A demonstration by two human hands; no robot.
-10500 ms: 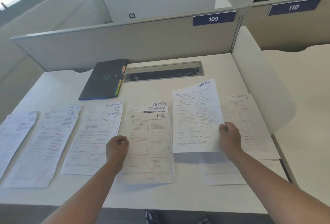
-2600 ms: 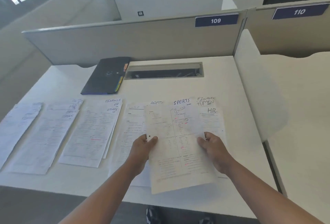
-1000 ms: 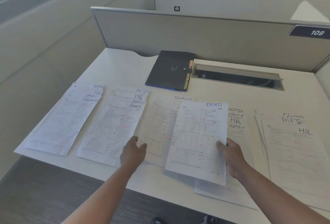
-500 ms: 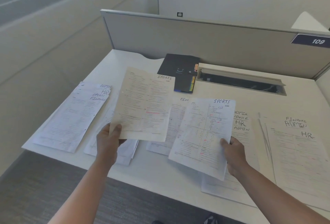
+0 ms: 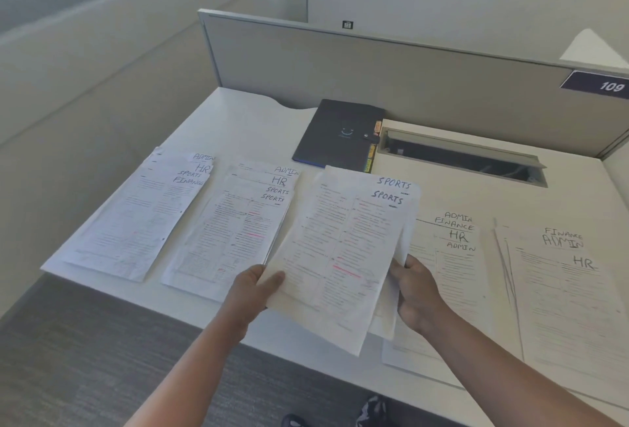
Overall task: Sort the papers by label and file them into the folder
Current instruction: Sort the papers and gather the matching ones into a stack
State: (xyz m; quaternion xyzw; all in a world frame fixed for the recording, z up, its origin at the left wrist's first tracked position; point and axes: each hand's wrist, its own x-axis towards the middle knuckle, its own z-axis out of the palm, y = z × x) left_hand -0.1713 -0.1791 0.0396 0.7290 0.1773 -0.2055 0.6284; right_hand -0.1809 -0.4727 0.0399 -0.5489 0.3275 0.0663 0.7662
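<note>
A white desk [image 5: 476,195] in a grey-walled cubicle carries four fanned piles of labelled papers, and the dark folder [image 5: 337,135] lies closed at the back, well apart from the hands. The left hand [image 5: 250,294] and right hand [image 5: 417,294] each pinch a lower corner of the SPORTS sheets [image 5: 343,249], two at least, lifted just above the desk. Their long side runs away from the person, labels at the far end, tilted slightly right. This looks like the gathering step: next, square the edges and pull the SPORTS pages from the second pile [image 5: 235,225]
</note>
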